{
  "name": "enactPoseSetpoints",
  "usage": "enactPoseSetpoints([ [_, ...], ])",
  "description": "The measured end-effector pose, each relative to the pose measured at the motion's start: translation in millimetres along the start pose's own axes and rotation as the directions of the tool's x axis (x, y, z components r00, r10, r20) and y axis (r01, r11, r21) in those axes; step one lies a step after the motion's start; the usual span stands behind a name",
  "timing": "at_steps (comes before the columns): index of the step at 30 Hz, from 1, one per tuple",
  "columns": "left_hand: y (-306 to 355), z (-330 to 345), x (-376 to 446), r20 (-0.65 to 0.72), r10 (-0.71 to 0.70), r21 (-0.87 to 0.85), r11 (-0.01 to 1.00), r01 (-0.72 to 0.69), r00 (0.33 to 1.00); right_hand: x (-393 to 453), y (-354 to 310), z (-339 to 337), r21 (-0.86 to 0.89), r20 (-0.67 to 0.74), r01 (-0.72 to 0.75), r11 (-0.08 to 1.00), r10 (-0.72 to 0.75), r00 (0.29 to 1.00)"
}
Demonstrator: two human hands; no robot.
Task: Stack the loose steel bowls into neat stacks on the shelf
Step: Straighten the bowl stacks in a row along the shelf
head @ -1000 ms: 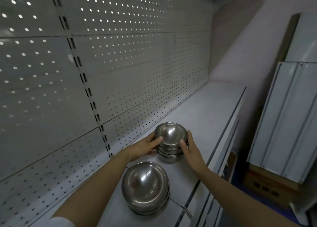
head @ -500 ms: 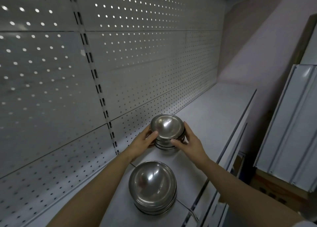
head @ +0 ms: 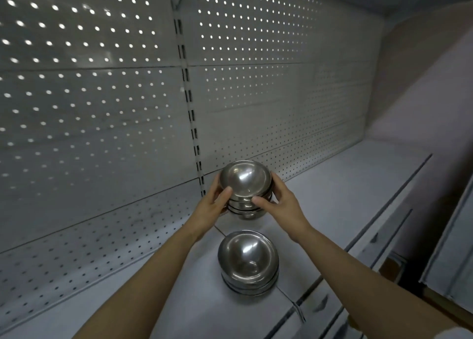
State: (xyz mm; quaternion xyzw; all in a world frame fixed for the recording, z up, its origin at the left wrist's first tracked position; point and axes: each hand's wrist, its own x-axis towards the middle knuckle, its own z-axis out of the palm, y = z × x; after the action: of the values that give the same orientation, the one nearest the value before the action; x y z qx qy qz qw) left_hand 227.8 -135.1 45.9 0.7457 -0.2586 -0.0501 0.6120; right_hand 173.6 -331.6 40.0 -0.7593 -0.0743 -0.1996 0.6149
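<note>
A pale perforated back panel (head: 89, 123) filled the left of the view, its holes lit from behind, and a slotted upright (head: 190, 113) ran down it to the grey shelf (head: 340, 200). The left hand (head: 213, 207) reached in from the lower left and gripped the far stack of steel bowls (head: 246, 187) on its left side: the thumb curled onto the near face of the bowls and the fingers wrapped round behind, out of sight. That stack was several bowls nested, mouth tilted toward the camera, close to the foot of the panel; whether its base touched the shelf could not be told. The right hand (head: 282, 205) gripped the same stack from the right, thumb pressed to the lower rims in front, fingers curved round the far side. Nearer the camera, just in front of the held stack and apart from both hands, a second stack of steel bowls (head: 248, 262) stood on the shelf with nothing touching it. The shelf ran on bare to the right, edged by a dark front rail (head: 384, 208). Beyond it, at the far right, leaned a white ribbed panel (head: 450, 251), with a brown box (head: 391, 269) partly hidden low beside it
</note>
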Motion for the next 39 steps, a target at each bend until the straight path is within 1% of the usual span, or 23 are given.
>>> enactPoseSetpoints([
  [4,19,-11,-41,-0.148,0.037,0.075,0.997,-0.026,0.988,-11,-21,19,0.057,0.079,0.041,0.997,-0.046,0.996],
  [7,31,-20,-79,-0.242,0.030,0.111,0.994,-0.003,0.970,-25,-34,38,0.081,0.150,0.066,0.995,-0.077,0.986],
  [12,43,-41,-142,-0.360,0.008,0.173,0.983,0.058,0.933,-53,-56,76,0.130,0.247,0.071,0.989,-0.102,0.964],
  [18,53,-61,-208,-0.471,-0.008,0.197,0.974,0.114,0.882,-85,-79,116,0.180,0.361,0.064,0.982,-0.126,0.924],
  [22,55,-74,-247,-0.533,-0.018,0.191,0.971,0.141,0.846,-100,-89,145,0.232,0.436,0.025,0.972,-0.127,0.891],
  [30,44,-119,-313,-0.631,-0.058,0.177,0.960,0.216,0.774,-127,-99,222,0.238,0.546,-0.026,0.971,-0.111,0.830],
  [36,21,-165,-357,-0.697,-0.125,0.094,0.960,0.263,0.706,-147,-97,293,0.230,0.608,-0.086,0.969,-0.074,0.790],
  [39,4,-190,-371,-0.703,-0.180,0.043,0.955,0.295,0.688,-153,-93,325,0.220,0.622,-0.109,0.969,-0.053,0.781],
])
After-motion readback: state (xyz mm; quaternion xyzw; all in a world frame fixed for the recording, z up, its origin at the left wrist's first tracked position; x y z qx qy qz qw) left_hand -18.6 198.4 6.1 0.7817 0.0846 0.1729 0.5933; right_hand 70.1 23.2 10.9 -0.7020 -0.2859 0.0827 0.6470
